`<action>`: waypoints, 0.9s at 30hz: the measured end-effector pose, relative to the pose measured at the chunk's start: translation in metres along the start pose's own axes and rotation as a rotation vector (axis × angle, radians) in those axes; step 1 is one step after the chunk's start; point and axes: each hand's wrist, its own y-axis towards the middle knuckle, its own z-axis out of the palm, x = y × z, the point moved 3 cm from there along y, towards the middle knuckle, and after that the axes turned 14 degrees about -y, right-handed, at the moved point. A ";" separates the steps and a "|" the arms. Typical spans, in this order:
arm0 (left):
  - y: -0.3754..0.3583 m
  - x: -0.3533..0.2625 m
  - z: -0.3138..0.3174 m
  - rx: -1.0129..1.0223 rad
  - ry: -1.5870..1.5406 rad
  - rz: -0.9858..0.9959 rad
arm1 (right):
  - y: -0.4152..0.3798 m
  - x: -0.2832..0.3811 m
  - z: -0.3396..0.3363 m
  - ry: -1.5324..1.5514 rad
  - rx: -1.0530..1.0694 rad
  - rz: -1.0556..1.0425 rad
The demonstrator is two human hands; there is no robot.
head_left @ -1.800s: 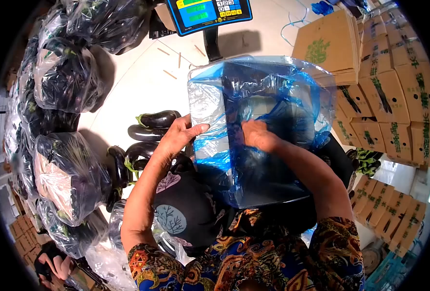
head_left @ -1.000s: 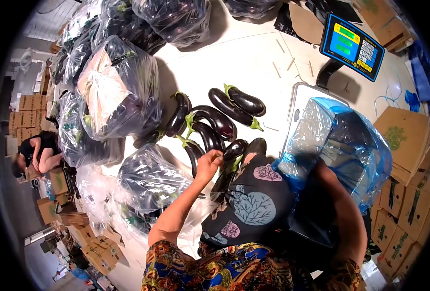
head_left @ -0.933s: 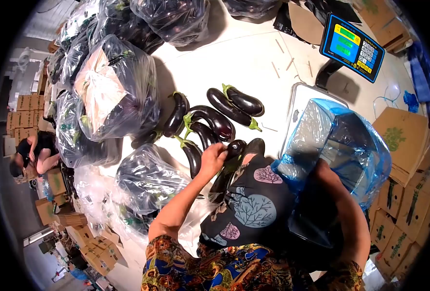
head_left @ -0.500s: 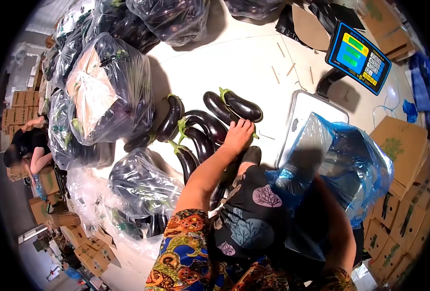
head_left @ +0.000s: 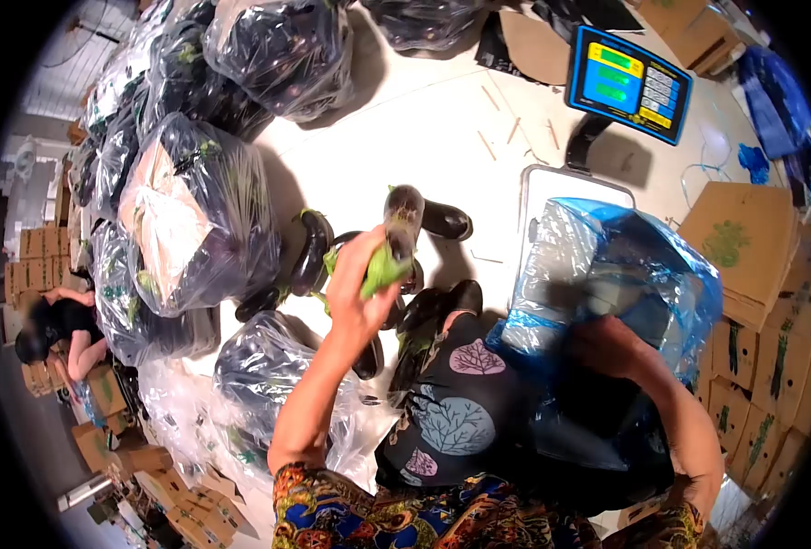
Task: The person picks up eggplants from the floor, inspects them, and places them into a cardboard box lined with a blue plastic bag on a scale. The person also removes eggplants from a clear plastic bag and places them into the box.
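My left hand (head_left: 362, 279) grips an eggplant (head_left: 403, 212) by its green stem end, the dark body pointing up and away above the floor. Other eggplants (head_left: 312, 252) lie on the pale floor beside and beneath that hand. One more eggplant (head_left: 446, 221) rests just right of the raised one. My right hand (head_left: 606, 346) is at the near edge of a blue plastic bag (head_left: 689, 284), its fingers dark and partly hidden by the film. The bag lies open over a scale platform (head_left: 577, 180).
Filled clear bags of eggplants (head_left: 199, 220) line the left side. The scale display (head_left: 627, 84) stands at the upper right. Cardboard boxes (head_left: 739, 247) are stacked at right. A person (head_left: 65, 334) sits at far left. Thin sticks (head_left: 513, 130) lie on the floor.
My left hand has lifted an eggplant from the floor and moved left. My right hand has come up, now more visible at the blue bag. The view has shifted.
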 end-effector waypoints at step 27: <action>0.063 -0.173 0.054 0.387 -0.850 -0.476 | -0.075 0.074 -0.057 1.692 -0.350 -0.497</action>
